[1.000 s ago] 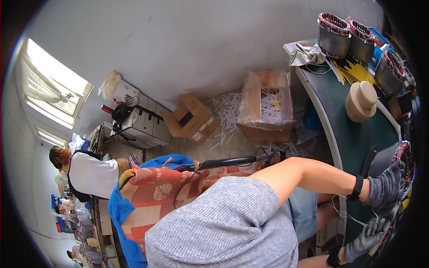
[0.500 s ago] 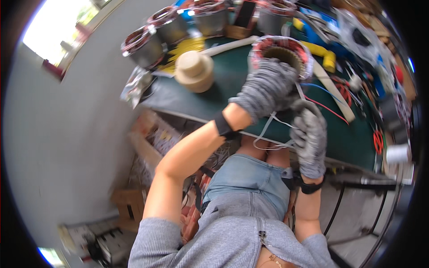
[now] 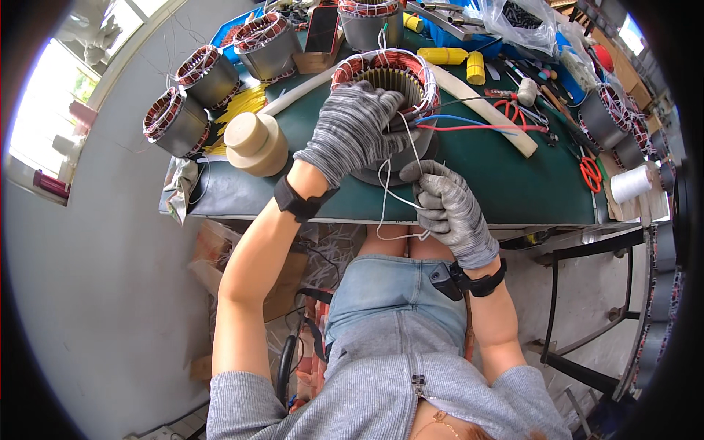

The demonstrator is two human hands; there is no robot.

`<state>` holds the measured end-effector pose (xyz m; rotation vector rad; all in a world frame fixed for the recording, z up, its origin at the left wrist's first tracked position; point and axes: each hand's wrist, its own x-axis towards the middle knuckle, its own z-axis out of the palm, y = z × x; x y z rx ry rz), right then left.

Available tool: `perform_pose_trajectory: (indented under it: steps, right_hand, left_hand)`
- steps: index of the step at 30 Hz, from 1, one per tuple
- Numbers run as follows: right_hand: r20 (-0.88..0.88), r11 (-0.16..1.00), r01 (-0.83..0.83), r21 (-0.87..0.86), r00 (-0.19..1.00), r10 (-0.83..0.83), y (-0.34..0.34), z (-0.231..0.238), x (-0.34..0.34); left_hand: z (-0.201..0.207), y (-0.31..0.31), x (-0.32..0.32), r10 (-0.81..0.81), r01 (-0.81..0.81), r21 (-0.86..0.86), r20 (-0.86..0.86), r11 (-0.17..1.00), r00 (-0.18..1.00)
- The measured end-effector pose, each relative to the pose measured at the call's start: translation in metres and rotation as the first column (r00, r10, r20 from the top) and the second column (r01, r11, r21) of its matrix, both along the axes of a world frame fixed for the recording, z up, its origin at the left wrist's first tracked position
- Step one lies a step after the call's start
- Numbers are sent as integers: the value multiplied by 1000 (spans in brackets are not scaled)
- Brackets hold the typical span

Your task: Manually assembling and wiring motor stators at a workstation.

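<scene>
A motor stator, a grey cylinder with copper windings laced in white cord, stands on the green worktable in front of me. My left hand, in a striped grey glove, grips its near rim, hiding part of the windings. Blue, red and black lead wires come out beside its fingertips and stretch to the right. My right hand, gloved too, is lower and to the right, its fingers closed on a white lacing cord. The cord runs up to the stator rim and hangs in a loop below.
Several more stators line the left and back. A cream stepped cylinder stands left of my hands. Pale strips, yellow rolls, orange-handled scissors and a white cord spool lie around the table.
The whole view has shifted, and the blur has cleared. My left hand has moved from over the stator's opening to its near-left rim. The lead wires now point more to the right.
</scene>
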<state>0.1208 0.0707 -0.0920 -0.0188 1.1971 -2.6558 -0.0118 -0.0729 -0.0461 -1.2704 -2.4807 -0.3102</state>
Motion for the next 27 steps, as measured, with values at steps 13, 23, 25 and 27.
perform_pose_trajectory:
  steps: [13,23,25,27]
  right_hand:
    - [-756,312,689,654,575,313,27,71,-105]
    - [-319,482,420,769,906,-279,-11,67,-151]
    - [-280,573,542,615,829,-484,-22,73,-139]
    - [-387,568,590,575,807,-446,-19,67,-140]
  left_hand:
    - [-6,1,-9,-76,81,90,-60,993,995]
    - [-6,1,-2,-119,127,206,-48,970,992]
    - [-2,1,0,-69,65,149,19,987,997]
    - [-5,3,-3,-110,126,213,-86,969,990]
